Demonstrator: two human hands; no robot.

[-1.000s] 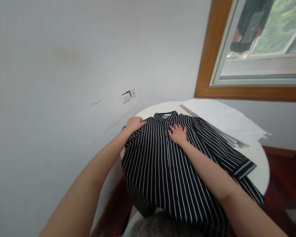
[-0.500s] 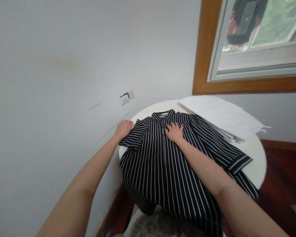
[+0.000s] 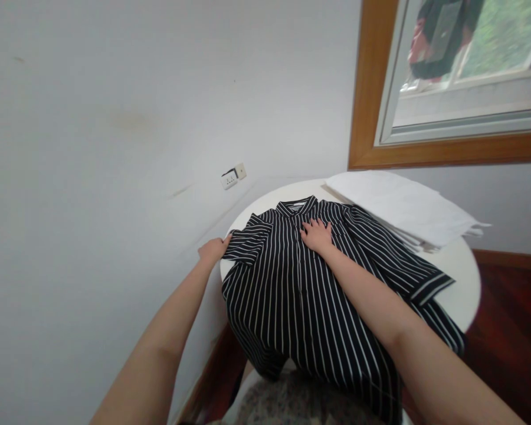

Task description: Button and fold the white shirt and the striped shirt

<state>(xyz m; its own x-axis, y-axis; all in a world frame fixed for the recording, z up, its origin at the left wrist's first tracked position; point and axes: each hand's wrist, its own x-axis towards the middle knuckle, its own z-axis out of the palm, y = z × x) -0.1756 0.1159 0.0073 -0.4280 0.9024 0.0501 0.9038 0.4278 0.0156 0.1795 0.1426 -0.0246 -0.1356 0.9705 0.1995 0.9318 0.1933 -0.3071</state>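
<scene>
A black shirt with white stripes (image 3: 287,295) lies front up across a round white table (image 3: 462,277), its collar toward the wall and its lower part hanging over the near edge. At the table's left edge, my left hand (image 3: 213,250) is closed on the cuff of the short left-side sleeve, thumb and fingers pinching the cloth. My right hand (image 3: 317,235) rests flat on the upper chest below the collar, fingers spread. The right-side sleeve lies stretched toward the table's right edge.
A stack of white sheets or bags (image 3: 402,203) lies at the back right of the table, touching the shirt's sleeve. A white wall with a socket (image 3: 229,179) stands close on the left and behind. A wood-framed window (image 3: 363,150) is at the upper right.
My left hand has moved from the sleeve's upper edge down to its cuff and gripped it. My right hand stays on the chest. The view has shifted slightly.
</scene>
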